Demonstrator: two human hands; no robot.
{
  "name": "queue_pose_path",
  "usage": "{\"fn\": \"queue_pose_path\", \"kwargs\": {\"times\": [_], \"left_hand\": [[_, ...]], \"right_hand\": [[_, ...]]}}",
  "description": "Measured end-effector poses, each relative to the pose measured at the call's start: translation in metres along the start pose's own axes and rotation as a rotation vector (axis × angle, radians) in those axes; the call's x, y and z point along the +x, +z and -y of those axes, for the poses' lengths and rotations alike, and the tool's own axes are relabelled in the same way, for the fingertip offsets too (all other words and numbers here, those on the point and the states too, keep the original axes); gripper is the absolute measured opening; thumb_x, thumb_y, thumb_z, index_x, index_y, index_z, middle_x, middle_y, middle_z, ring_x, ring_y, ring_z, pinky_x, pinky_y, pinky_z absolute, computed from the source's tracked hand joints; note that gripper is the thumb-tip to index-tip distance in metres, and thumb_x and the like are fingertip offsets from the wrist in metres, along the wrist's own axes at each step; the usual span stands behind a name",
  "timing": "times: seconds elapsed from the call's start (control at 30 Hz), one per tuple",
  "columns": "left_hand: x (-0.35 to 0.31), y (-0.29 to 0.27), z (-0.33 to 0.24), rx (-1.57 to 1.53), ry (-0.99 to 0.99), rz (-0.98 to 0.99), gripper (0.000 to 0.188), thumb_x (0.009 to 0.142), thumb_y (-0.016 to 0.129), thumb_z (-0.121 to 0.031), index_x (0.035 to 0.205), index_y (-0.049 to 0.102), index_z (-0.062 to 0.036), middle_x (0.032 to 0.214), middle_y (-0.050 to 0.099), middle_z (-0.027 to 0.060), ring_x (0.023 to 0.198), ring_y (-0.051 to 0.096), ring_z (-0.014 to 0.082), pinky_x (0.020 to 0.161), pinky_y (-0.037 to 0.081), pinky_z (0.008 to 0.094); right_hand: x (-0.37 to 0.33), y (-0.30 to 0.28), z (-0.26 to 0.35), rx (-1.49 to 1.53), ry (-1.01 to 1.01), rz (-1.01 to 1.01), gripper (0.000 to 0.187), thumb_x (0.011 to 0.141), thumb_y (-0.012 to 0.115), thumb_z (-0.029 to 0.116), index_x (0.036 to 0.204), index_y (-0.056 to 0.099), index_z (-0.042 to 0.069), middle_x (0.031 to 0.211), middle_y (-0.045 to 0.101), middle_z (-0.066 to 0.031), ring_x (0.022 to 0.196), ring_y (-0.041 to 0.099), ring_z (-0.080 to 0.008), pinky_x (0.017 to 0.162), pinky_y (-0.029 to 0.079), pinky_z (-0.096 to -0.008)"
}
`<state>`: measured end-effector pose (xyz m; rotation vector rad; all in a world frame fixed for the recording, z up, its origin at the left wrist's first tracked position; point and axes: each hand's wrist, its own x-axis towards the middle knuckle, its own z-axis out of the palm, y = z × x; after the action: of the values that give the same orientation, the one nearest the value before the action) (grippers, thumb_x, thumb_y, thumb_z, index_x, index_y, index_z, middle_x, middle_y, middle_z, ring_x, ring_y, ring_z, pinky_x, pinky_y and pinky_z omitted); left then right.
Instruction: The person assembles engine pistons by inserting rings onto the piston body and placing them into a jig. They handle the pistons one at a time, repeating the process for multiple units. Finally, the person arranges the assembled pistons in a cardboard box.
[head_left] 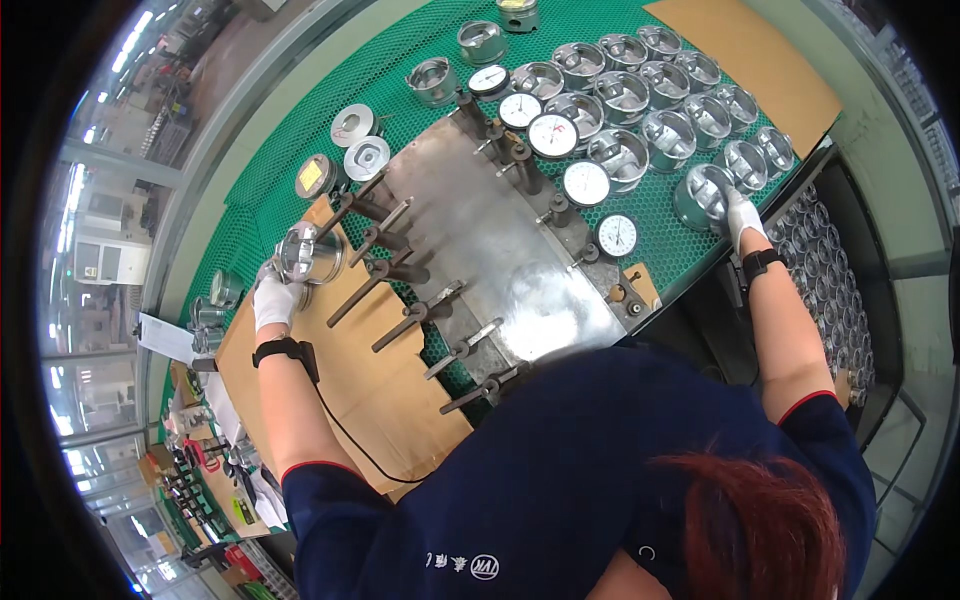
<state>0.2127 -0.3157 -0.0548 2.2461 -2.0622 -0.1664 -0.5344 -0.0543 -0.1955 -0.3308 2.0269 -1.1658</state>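
Note:
My left hand (276, 290), in a white glove, is closed on a shiny metal piston (312, 254) above the cardboard sheet (350, 370) on the left. Over at the right, my gloved right hand (741, 212) grips another piston (702, 198) at the near corner of a group of pistons (622, 98) standing on green mesh matting. Between my hands lies a steel plate (470, 230) with metal posts and rods along both sides. Several round dial gauges (554, 135) are mounted along its right side.
More pistons (432, 80) stand behind the plate, and some (366, 158) lie at its far left. A brown cardboard sheet (750, 60) covers the far right corner. Below the table's right edge, many pistons (815, 265) sit in a dark container. A black cable (360, 445) crosses the left cardboard.

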Motion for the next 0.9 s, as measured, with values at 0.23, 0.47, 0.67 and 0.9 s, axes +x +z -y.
{"fn": "queue_pose_path", "kwargs": {"times": [0.23, 0.47, 0.67, 0.9], "left_hand": [[-0.075, -0.001, 0.015, -0.086, -0.062, 0.123, 0.046, 0.091, 0.062, -0.039, 0.104, 0.069, 0.0044, 0.1, 0.072, 0.0282, 0.095, 0.07, 0.0417, 0.087, 0.053, 0.0457], [-0.227, -0.044, -0.009, -0.992, -0.383, 0.006, 0.033, 0.089, 0.066, -0.033, 0.096, 0.07, -0.0003, 0.081, 0.069, 0.0073, 0.065, 0.065, 0.0165, 0.054, 0.051, 0.0304], [-0.298, -0.095, -0.142, -1.483, -0.131, 0.289, 0.046, 0.093, 0.061, -0.031, 0.118, 0.066, 0.0074, 0.092, 0.073, 0.0134, 0.063, 0.066, 0.0149, 0.048, 0.047, 0.0241], [-0.325, -0.032, -0.188, -1.832, -0.238, 0.69, 0.03, 0.098, 0.056, -0.007, 0.125, 0.059, 0.0056, 0.108, 0.068, 0.0084, 0.093, 0.065, 0.0129, 0.08, 0.053, 0.0289]], "right_hand": [[-0.069, -0.009, 0.015, 0.105, -0.112, -0.01, 0.079, 0.093, 0.067, 0.036, 0.153, 0.032, -0.002, 0.131, 0.059, -0.0186, 0.093, 0.067, -0.022, 0.071, 0.057, -0.0335], [-0.145, 0.022, 0.071, 0.192, -0.416, 0.32, 0.054, 0.101, 0.059, 0.015, 0.149, 0.041, 0.001, 0.126, 0.063, -0.0115, 0.093, 0.066, -0.0166, 0.079, 0.057, -0.0306], [-0.258, 0.105, 0.135, -0.208, -0.686, 1.164, 0.051, 0.092, 0.065, 0.006, 0.141, 0.054, 0.004, 0.113, 0.066, -0.0078, 0.095, 0.066, -0.0139, 0.085, 0.054, -0.0285], [-0.288, 0.146, 0.111, -0.231, -1.11, 1.206, 0.126, 0.062, 0.095, 0.03, 0.157, 0.019, -0.002, 0.141, 0.046, -0.0244, 0.13, 0.049, -0.038, 0.113, 0.036, -0.044]]}}
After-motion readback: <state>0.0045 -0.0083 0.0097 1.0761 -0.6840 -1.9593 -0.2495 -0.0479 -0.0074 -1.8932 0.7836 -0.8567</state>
